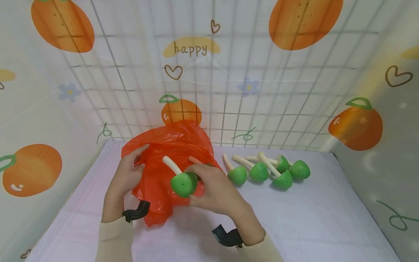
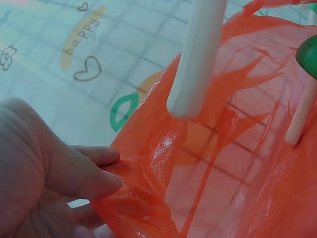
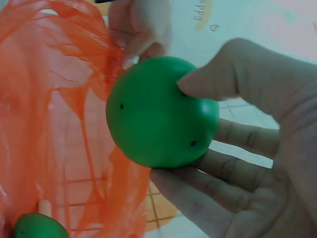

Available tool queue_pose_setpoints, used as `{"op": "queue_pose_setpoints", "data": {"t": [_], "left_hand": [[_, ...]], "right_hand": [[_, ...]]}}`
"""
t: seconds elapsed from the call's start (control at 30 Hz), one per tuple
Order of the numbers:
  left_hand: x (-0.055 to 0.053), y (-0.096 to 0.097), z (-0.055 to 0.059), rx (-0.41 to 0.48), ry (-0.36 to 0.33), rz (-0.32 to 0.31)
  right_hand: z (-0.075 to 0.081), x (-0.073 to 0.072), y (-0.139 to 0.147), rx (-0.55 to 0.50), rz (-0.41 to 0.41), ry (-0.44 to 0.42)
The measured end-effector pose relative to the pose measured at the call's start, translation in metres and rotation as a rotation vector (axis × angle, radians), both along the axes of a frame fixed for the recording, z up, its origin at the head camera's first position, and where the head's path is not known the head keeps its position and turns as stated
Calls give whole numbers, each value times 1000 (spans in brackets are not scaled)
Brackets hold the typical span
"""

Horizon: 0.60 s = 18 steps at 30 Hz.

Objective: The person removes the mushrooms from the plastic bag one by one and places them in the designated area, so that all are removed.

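My left hand [image 1: 128,173] pinches the edge of a thin red plastic bag [image 1: 157,196] between thumb and fingers, as the left wrist view shows. In front of the bag, my right hand [image 1: 217,187] grips a green-capped mushroom [image 1: 184,185] by its round cap. The cap [image 3: 161,111] has small dark dots, and its white stem [image 2: 195,64] points up and left in the head view. Another green-capped mushroom [image 3: 39,226] overlaps the bag; in the head view my right hand mostly hides it, leaving its stem tip [image 1: 194,160] showing.
Several more green-capped mushrooms [image 1: 283,179] lie in a loose group on the white tabletop [image 1: 311,225], right of the bag. Behind them stands a wire grid [image 1: 226,123] covered by a translucent printed cloth [image 1: 235,54]. Printed cloth also walls both sides.
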<state>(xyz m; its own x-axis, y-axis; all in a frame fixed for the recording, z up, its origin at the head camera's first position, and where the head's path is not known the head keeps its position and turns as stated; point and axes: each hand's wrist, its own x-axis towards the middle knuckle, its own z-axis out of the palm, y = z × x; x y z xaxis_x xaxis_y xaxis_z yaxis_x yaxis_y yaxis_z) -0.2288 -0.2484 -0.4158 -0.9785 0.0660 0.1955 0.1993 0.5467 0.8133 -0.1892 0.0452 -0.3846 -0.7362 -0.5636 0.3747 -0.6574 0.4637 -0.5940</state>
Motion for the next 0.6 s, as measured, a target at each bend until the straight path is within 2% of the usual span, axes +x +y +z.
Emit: {"op": "queue_pose_setpoints", "data": {"t": [0.1,0.3,0.6], "left_hand": [[-1,1,0,-19,-1,1],[3,-3,0,-37,3,2],[1,2,-2,-13,21,-14]], "right_hand": [[5,2,9,-41,4,-27],[15,3,25,-100,-12,1],[17,-10,67,-186,-102,12]]}}
